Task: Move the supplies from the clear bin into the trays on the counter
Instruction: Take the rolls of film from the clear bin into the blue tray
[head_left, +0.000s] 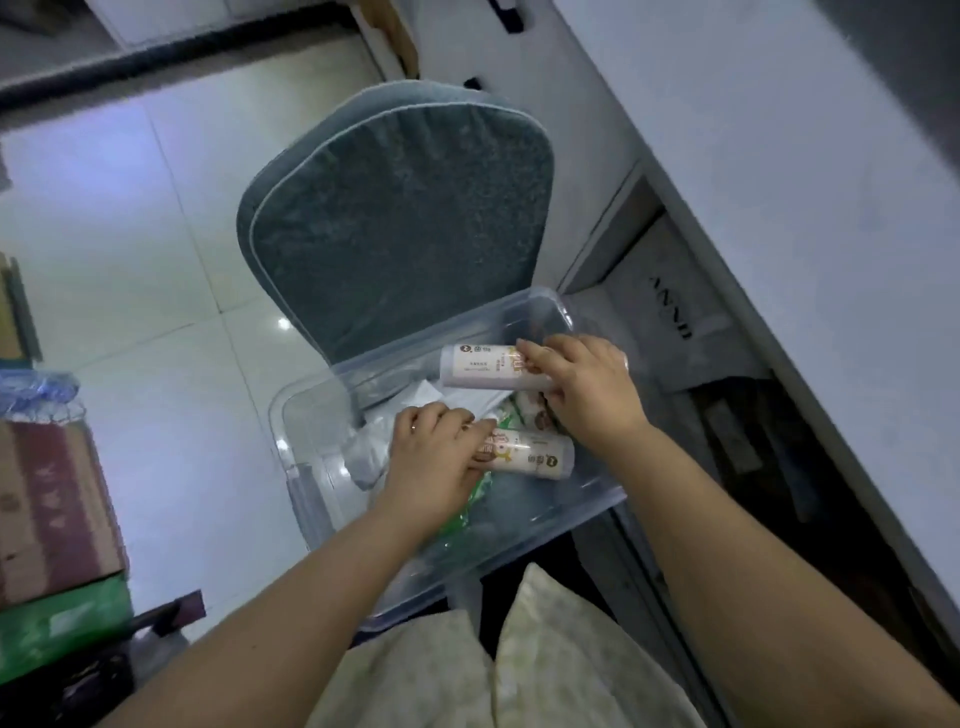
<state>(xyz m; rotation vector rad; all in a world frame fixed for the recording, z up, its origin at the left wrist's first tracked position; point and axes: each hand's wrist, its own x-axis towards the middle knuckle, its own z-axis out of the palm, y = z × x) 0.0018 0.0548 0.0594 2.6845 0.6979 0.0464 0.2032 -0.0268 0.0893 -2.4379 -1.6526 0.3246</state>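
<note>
Head view: the clear bin (561, 312) rests on a chair with a teal cushion (400, 228), beside a white counter (779, 130). Both hands are inside the bin. The right hand (587, 384) is closed around the right end of the far roll (478, 366), held just above the other contents. The left hand (436, 462) is closed over the left end of the near roll (535, 454), which lies on the bin's contents. White packets (374, 447) and a green wrapper (472, 504) lie beneath. The hands are near each other, not touching. No trays are seen.
</note>
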